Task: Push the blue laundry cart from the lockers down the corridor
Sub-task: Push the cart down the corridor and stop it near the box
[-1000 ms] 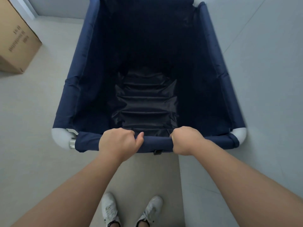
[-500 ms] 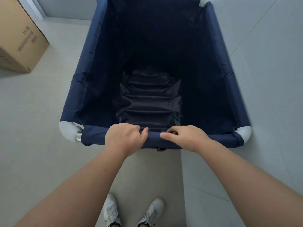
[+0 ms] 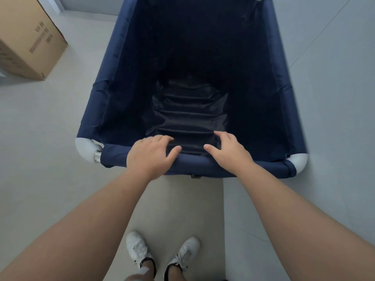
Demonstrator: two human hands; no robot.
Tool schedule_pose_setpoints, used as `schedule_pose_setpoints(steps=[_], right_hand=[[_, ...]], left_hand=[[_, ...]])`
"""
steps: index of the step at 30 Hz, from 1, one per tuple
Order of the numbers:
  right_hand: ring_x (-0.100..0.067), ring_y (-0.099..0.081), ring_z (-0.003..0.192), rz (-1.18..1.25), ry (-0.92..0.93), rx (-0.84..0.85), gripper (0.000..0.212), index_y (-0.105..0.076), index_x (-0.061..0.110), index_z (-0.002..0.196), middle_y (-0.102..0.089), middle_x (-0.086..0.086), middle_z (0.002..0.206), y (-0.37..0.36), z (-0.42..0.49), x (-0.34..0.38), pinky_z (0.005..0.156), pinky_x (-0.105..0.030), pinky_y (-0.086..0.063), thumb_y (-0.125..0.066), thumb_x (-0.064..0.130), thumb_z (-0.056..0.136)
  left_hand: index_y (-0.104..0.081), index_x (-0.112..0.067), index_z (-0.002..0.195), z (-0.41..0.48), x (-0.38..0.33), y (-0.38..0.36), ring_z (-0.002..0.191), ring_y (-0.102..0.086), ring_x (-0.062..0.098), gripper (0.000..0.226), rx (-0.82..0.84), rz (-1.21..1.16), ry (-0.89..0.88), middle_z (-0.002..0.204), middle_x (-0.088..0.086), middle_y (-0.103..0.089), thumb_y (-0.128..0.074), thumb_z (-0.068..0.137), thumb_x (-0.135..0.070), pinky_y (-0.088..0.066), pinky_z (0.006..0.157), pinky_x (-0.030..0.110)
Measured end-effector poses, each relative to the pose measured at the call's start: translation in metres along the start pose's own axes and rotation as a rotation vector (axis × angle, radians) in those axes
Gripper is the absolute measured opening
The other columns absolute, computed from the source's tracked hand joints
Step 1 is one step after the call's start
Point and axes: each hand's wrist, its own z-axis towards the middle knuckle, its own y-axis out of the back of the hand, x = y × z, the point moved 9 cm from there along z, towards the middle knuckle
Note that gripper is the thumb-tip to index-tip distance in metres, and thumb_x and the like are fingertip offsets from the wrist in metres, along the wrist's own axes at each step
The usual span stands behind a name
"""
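Note:
The blue laundry cart [image 3: 97, 102] fills the middle of the head view, a deep navy fabric bin with white corner caps and nothing visible inside. Its near rim bar [image 3: 190, 164] runs across in front of me. My left hand [image 3: 149, 156] lies on top of that bar with fingers spread and thumb apart from the fabric. My right hand [image 3: 227, 152] rests on the bar a little to the right, fingers loose and pointing into the bin. Neither hand is wrapped around the bar.
A brown cardboard box [image 3: 26, 37] stands on the floor at the upper left, close to the cart's left side. Pale tiled floor [image 3: 334, 98] lies to the right of the cart. My white shoes [image 3: 162, 254] are directly behind the cart.
Both hands have released their closed grip on the rim bar and now lie open on it. The cart and the box have shifted right and nearer in view.

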Motion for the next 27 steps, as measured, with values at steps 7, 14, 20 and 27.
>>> schedule_pose_setpoints(steps=[7, 14, 20, 27], right_hand=[[-0.025, -0.036, 0.14, -0.159, -0.02, 0.035, 0.073, -0.024, 0.038, 0.152, -0.022, 0.004, 0.164, -0.012, 0.003, -0.002, 0.098, -0.049, -0.04, -0.04, 0.071, 0.089], [-0.031, -0.049, 0.128, 0.017, -0.284, -0.115, 0.071, -0.032, 0.031, 0.149, -0.047, -0.005, 0.147, 0.001, 0.011, -0.021, 0.093, -0.048, -0.041, -0.042, 0.068, 0.089], [-0.032, -0.049, 0.127, -0.048, -0.313, -0.06, 0.074, -0.029, 0.032, 0.151, -0.046, -0.006, 0.147, -0.004, 0.006, -0.02, 0.092, -0.048, -0.042, -0.048, 0.066, 0.088], [-0.035, -0.048, 0.127, -0.136, -0.411, 0.043, 0.066, -0.027, 0.031, 0.153, -0.045, -0.01, 0.149, -0.012, 0.015, -0.029, 0.087, -0.046, -0.038, -0.041, 0.057, 0.094]], left_hand=[[-0.052, -0.028, 0.134, 0.006, 0.006, -0.006, 0.127, -0.051, 0.022, 0.061, 0.041, 0.01, 0.07, 0.144, -0.003, -0.053, -0.023, 0.094, -0.062, -0.035, 0.111, 0.048], [-0.053, -0.025, 0.135, 0.007, -0.001, -0.006, 0.143, -0.035, 0.023, 0.061, 0.016, 0.121, -0.008, 0.154, 0.005, -0.043, -0.021, 0.09, -0.052, -0.013, 0.121, 0.054], [-0.054, -0.023, 0.133, 0.003, -0.001, -0.003, 0.145, -0.033, 0.024, 0.059, 0.01, 0.102, 0.005, 0.155, 0.007, -0.041, -0.024, 0.088, -0.048, -0.014, 0.121, 0.054], [-0.053, -0.022, 0.133, 0.005, -0.002, -0.007, 0.145, -0.033, 0.026, 0.058, 0.02, 0.09, -0.034, 0.155, 0.009, -0.041, -0.023, 0.089, -0.047, -0.017, 0.12, 0.055]])
